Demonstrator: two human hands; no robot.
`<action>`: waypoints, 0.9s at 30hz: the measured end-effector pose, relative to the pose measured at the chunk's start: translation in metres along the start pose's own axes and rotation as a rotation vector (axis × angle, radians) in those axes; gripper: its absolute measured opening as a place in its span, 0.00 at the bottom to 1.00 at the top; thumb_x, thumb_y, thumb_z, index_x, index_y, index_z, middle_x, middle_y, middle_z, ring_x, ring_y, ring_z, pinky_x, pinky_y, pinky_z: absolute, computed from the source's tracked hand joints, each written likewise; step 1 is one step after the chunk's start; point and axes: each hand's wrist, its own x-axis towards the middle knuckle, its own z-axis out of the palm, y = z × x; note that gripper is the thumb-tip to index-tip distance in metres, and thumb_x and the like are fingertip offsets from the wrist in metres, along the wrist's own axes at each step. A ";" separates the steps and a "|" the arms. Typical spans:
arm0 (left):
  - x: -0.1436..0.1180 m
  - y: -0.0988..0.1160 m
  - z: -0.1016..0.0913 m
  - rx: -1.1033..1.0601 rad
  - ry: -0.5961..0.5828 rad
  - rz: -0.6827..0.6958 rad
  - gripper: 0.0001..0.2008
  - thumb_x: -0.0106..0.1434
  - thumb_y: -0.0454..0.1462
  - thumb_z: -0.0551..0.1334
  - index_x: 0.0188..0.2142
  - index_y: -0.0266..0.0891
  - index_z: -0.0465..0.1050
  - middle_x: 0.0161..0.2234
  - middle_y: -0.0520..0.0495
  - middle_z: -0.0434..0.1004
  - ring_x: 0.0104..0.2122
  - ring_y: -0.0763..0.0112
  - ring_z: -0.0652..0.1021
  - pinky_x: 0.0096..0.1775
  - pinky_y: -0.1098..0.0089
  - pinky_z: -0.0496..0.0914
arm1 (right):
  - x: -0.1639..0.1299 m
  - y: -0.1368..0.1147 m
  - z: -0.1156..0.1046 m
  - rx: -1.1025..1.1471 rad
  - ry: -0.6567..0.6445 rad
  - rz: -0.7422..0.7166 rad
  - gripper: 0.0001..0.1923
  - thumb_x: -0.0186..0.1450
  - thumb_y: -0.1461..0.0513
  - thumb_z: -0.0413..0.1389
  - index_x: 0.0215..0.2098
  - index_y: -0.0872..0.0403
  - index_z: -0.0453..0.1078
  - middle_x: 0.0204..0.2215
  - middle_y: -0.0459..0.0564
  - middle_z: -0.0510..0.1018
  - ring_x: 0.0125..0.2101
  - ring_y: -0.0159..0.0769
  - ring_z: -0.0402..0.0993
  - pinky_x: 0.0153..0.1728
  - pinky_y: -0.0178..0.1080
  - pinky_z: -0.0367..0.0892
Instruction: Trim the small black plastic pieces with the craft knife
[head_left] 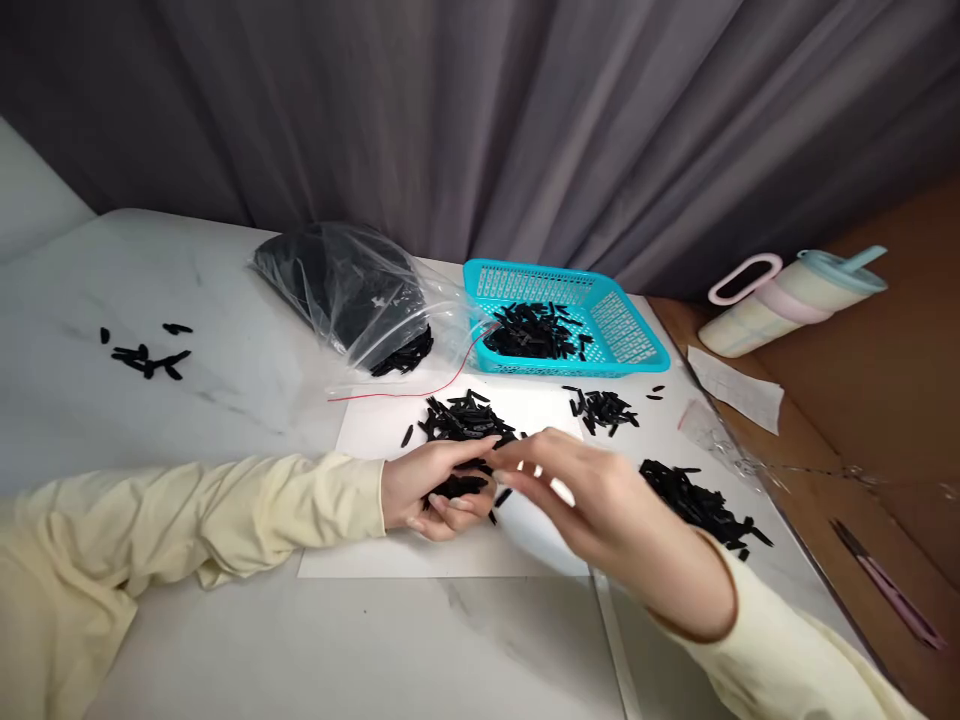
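My left hand (442,492) is curled, palm up, around several small black elongated pieces (459,487). Its thumb reaches toward my right hand (577,480), whose thumb and fingertips come together beside the left fingers. Whatever is in that right-hand pinch is too small to make out. Both hands are above a sheet of white paper (375,550). Just behind them on the paper rises a pile of the same black pieces (465,415).
A blue basket (630,345) holds more black pieces. Left of it lies a clear plastic bag (337,285) full of black material. Further piles lie at the right (697,505) and far left (150,360). A tumbler (787,300) and pink-handled tweezers (889,585) are at the right.
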 end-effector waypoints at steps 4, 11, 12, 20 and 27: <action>0.003 -0.002 -0.001 0.025 0.011 -0.072 0.29 0.56 0.60 0.53 0.19 0.36 0.61 0.14 0.56 0.57 0.09 0.83 0.50 0.05 0.81 0.50 | -0.005 0.000 0.025 0.065 -0.005 -0.028 0.07 0.66 0.69 0.49 0.37 0.56 0.68 0.33 0.55 0.75 0.35 0.41 0.69 0.34 0.40 0.68; 0.005 -0.003 -0.005 0.033 -0.057 -0.065 0.30 0.61 0.57 0.48 0.21 0.34 0.65 0.16 0.52 0.63 0.09 0.83 0.52 0.06 0.80 0.51 | -0.013 0.003 0.037 0.187 0.108 0.041 0.09 0.66 0.69 0.48 0.37 0.55 0.69 0.33 0.54 0.75 0.35 0.41 0.69 0.34 0.42 0.67; 0.004 -0.002 -0.005 0.032 -0.063 -0.066 0.28 0.62 0.56 0.48 0.22 0.34 0.66 0.17 0.52 0.64 0.09 0.82 0.53 0.06 0.80 0.52 | -0.017 0.002 0.036 0.256 0.135 0.105 0.08 0.66 0.68 0.50 0.36 0.54 0.70 0.33 0.53 0.76 0.34 0.40 0.69 0.35 0.42 0.67; -0.003 -0.001 0.006 0.163 0.049 -0.006 0.10 0.60 0.38 0.59 0.32 0.31 0.73 0.21 0.52 0.64 0.12 0.85 0.54 0.10 0.83 0.47 | -0.039 0.008 0.033 0.892 0.278 0.505 0.10 0.63 0.60 0.58 0.43 0.49 0.73 0.26 0.45 0.73 0.24 0.30 0.68 0.25 0.33 0.67; -0.006 -0.002 0.012 0.220 0.114 -0.056 0.11 0.58 0.42 0.64 0.36 0.40 0.64 0.18 0.59 0.58 0.12 0.86 0.51 0.11 0.85 0.46 | -0.041 0.003 0.047 1.027 0.355 0.555 0.11 0.56 0.60 0.64 0.34 0.52 0.68 0.22 0.42 0.70 0.19 0.29 0.67 0.19 0.32 0.67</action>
